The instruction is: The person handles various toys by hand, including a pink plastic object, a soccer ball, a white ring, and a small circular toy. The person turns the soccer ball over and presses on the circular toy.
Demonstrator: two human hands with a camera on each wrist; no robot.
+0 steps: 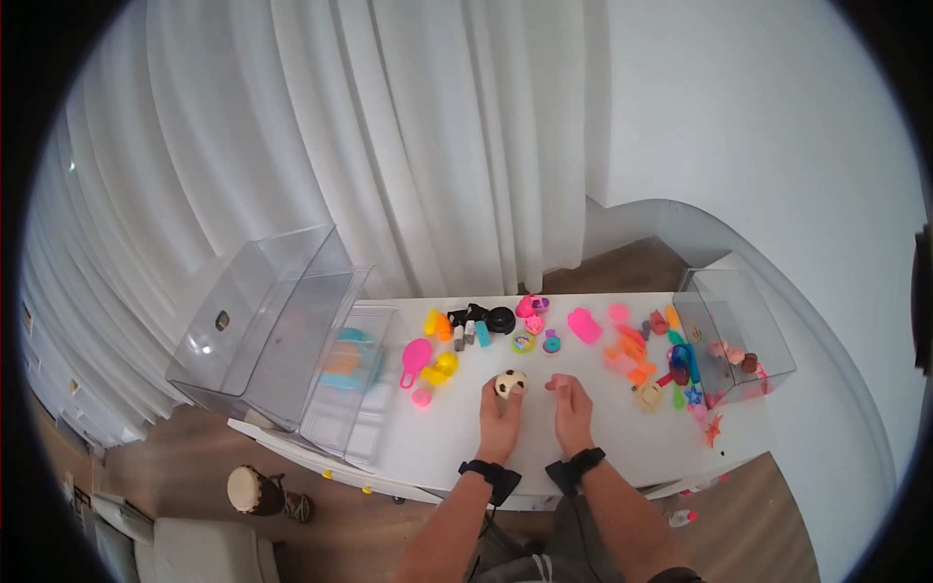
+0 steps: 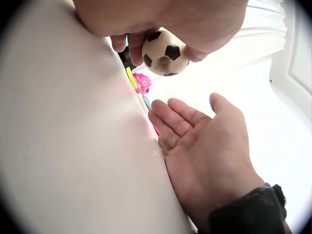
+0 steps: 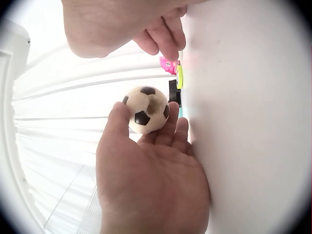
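A small cream soccer ball (image 1: 509,383) with dark patches is held between the thumb and fingers of my left hand (image 1: 499,428), over the front middle of the white table. A small dent shows in the ball (image 3: 148,107) in the right wrist view. To its right, my right hand (image 1: 573,413) holds nothing. In the left wrist view that right hand (image 2: 202,151) has its palm turned to the ball, with fingers loosely extended and the side of the hand along the tabletop.
A clear box (image 1: 262,321) and a lidless clear tray (image 1: 340,442) with a blue basket (image 1: 350,360) stand left. Nearby lie a pink hand mirror (image 1: 416,361) and yellow toys (image 1: 440,368). Several colourful toys lie right, before another clear bin (image 1: 768,335). A black round toy (image 1: 501,320) sits at the back.
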